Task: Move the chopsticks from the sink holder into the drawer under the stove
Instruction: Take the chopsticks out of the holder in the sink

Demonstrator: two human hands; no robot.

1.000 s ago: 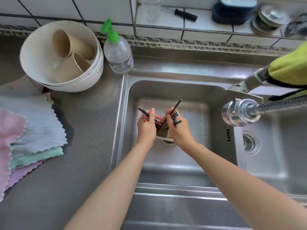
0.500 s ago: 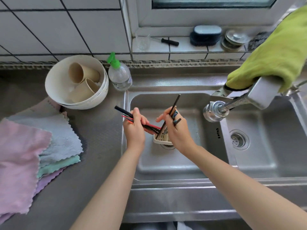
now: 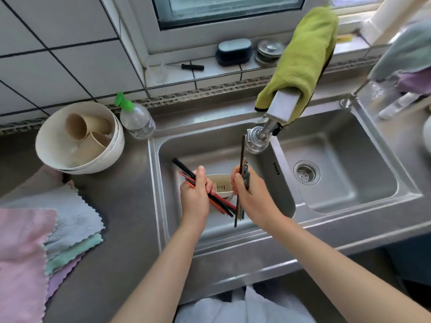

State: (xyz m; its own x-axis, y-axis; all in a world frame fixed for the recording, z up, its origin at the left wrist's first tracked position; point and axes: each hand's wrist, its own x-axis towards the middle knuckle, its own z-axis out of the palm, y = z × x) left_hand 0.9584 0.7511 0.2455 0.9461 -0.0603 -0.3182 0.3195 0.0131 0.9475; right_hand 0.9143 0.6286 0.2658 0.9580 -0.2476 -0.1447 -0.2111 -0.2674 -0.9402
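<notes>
Chopsticks, slim black and red (image 3: 184,171), fill your clenched left hand (image 3: 195,194); right hand (image 3: 250,197) grips dark ones above the beige plastic holder (image 3: 221,185); carry both bundles to the drawer.

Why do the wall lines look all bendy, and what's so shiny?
Head view: the wide-angle lens curves the wall tiles near the edges; daylight from the window glints off the steel sink and faucet head; the edges look soft.

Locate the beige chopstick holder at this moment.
In the head view, the holder stands in the left sink basin, between the left hand and right hand.
</notes>
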